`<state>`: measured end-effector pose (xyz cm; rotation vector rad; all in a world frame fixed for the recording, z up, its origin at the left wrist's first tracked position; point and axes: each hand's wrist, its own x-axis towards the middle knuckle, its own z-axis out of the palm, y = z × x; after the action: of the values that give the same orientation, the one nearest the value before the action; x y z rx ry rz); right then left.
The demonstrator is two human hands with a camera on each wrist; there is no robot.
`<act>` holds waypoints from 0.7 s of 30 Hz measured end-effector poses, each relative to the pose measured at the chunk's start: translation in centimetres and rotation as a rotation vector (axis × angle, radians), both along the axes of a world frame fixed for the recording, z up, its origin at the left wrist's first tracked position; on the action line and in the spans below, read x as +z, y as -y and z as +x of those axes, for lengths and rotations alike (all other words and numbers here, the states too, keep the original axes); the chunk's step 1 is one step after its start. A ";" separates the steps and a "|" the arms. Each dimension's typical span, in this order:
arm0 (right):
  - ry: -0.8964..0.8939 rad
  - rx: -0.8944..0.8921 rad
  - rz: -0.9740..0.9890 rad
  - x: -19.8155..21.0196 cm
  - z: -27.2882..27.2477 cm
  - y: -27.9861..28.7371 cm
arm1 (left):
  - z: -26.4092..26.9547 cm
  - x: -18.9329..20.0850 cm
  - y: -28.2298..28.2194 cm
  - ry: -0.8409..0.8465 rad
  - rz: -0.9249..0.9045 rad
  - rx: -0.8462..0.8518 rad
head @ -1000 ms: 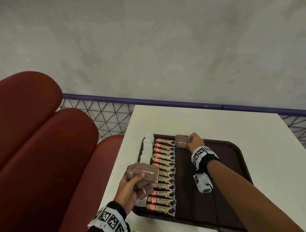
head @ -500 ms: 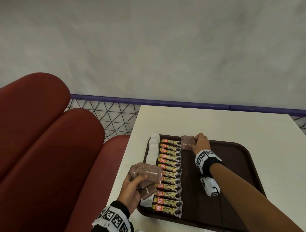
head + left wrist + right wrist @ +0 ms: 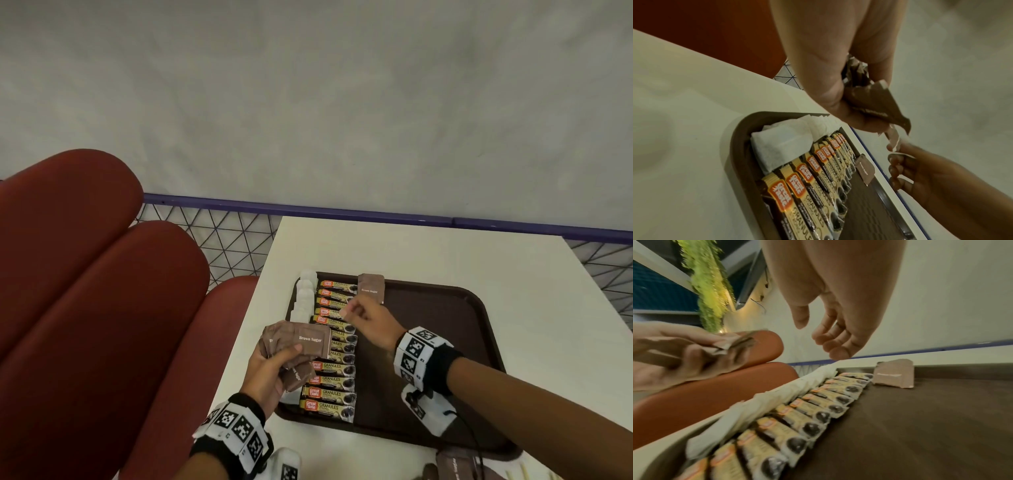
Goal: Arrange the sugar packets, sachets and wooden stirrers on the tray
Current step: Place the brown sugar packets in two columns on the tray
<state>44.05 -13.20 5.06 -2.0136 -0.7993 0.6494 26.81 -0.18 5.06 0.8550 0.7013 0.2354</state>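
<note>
While the tabletop (image 3: 428, 253) carries the brown tray (image 3: 479, 329), coffee sachets (image 3: 334, 346) line its left side; your left hand (image 3: 270, 370) grips a brown sugar packet stack (image 3: 301, 342), right hand (image 3: 370, 322) empty, fingers relaxed; one brown sugar packet (image 3: 370, 288) lies at the far rim.

The right hand (image 3: 368, 320) has let go of the brown sugar packet (image 3: 371, 288); it now lies on the tray (image 3: 479, 329). The hand has drawn back toward the left hand's (image 3: 270, 371) stack (image 3: 301, 346).
</note>
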 end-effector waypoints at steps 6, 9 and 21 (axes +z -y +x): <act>-0.235 0.195 -0.049 0.8 -3.3 -0.1 | -0.4 0.4 0.7 -0.014 0.025 0.010; -0.270 0.212 -0.004 0.3 -4.0 -0.3 | -0.3 0.4 1.1 -0.010 0.031 0.002; -0.091 -0.224 -0.073 -1.9 0.6 1.8 | -0.5 0.1 0.6 -0.067 -0.023 0.009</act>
<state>44.67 -14.98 3.16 -2.0857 -0.4936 0.6432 26.29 -0.73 5.12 0.8407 0.7696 0.2069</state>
